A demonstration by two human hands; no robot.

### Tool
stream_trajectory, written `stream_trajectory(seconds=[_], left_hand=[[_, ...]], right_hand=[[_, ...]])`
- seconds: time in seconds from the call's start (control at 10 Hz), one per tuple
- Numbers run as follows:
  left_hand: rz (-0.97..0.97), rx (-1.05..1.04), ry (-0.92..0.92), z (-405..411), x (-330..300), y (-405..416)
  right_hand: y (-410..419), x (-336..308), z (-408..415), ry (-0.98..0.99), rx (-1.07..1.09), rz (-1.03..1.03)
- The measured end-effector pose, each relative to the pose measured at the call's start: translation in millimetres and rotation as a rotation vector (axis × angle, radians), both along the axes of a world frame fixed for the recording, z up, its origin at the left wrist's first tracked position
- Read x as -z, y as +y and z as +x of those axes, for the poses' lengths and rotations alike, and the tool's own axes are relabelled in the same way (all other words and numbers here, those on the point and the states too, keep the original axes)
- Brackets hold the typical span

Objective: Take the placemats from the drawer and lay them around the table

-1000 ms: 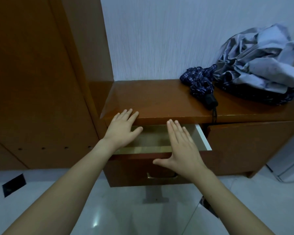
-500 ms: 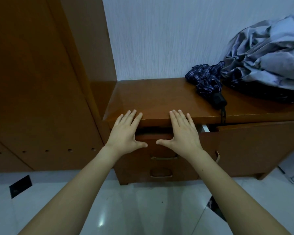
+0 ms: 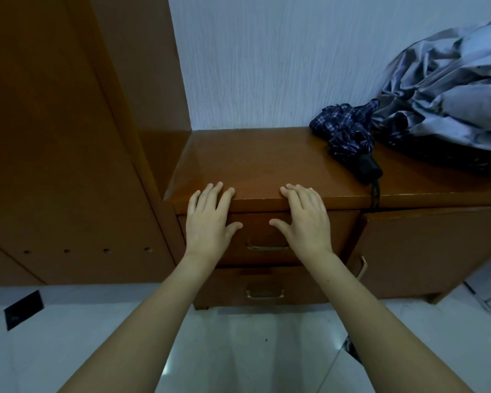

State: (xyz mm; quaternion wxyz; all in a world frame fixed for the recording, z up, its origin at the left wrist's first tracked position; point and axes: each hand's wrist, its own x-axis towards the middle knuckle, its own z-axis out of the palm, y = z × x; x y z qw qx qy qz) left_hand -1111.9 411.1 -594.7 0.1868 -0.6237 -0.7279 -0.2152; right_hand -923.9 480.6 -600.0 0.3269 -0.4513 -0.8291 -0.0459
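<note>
Both hands flat on top drawer [image 3: 267,231] front; drawer sits flush w/ cabinet, closed; no placemats visible, can't tell if any are inside.
L hand [image 3: 209,222]: fingers straight and slightly spread, tips reaching over front edge of cabinet top [image 3: 253,163]; thumb out to the side toward drawer centre; palm against drawer face; nothing held.
R hand [image 3: 305,219]: same pose, mirrored; fingers straight, tips on the top's edge; thumb pointing toward L hand; nothing held.
Brass handle [image 3: 267,247] of top drawer sits between the two wrists, just below the thumbs; untouched.
Second drawer [image 3: 264,285] below, also closed, own brass handle.
Cabinet door [image 3: 425,251] to the right, slightly ajar; its handle at its left edge.
On cabinet top, right side: folded plaid umbrella [image 3: 349,137], strap hanging over front edge; touching it, crumpled grey cloth [image 3: 448,89] heaped on something dark.
Tall wood wardrobe [image 3: 54,137] on left; white tile floor [image 3: 68,336] below; dark square [image 3: 23,309] set in floor at left.
</note>
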Motion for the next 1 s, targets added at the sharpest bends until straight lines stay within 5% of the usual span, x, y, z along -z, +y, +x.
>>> stream_trajectory(seconds=[0.6, 1.0], left_hand=[[-0.021, 0.036, 0.0, -6, 2, -2], [-0.425, 0.101, -0.182, 0, -64, -33]], right_hand=[[3, 8, 11, -0.04, -0.083, 0.035], [-19, -60, 13, -0.059, -0.103, -0.416]])
